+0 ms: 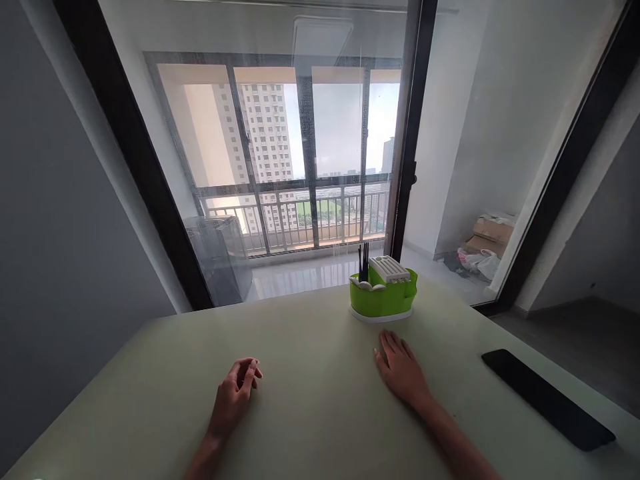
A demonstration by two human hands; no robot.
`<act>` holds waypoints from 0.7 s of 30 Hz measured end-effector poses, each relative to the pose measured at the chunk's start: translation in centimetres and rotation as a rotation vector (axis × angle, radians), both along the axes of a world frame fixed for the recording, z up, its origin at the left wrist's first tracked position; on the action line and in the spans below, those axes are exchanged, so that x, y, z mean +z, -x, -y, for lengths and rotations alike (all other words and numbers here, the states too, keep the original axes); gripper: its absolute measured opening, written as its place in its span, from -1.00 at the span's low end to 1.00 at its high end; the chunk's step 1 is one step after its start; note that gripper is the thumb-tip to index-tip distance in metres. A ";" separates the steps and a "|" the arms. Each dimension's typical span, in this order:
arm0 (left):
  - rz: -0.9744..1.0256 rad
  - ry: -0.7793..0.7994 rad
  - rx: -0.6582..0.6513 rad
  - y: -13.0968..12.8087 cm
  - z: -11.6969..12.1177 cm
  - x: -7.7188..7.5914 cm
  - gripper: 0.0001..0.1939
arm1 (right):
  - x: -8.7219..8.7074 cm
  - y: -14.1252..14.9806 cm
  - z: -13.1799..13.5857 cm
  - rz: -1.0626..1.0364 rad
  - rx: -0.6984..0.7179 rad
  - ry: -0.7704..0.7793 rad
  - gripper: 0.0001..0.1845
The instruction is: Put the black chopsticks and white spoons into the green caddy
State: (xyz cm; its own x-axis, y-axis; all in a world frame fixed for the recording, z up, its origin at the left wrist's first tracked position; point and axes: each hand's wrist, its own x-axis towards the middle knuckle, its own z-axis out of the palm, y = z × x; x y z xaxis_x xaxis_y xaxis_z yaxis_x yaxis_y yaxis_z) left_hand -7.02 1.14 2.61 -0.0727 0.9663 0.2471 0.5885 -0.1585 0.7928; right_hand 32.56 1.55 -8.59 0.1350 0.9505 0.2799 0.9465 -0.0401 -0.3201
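Observation:
My left hand (235,393) rests on the pale table (310,407) with its fingers curled loosely inward; nothing shows between them. My right hand (400,370) lies flat on the table, palm down, fingers stretched toward a green holder (383,297). The holder stands on a white base near the table's far edge, a short way beyond my right fingertips. It carries a white slotted tray on top and some thin black sticks upright at its left side.
A flat black rectangular pad (547,399) lies on the table at the right. Beyond the table is a large glass sliding door (280,167) with a black frame, a balcony behind it, and cardboard boxes (493,233) and bags on the floor at right.

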 end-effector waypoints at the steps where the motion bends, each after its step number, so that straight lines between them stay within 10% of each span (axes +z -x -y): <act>1: -0.001 0.002 0.004 -0.1 0.1 0.1 -0.54 | 0.0 0.0 0.0 -0.002 0.003 0.000 -0.30; 21: -0.067 0.037 0.000 0.1 0.1 0.0 -0.52 | 0.2 -0.4 0.1 -0.043 0.025 -0.016 -0.30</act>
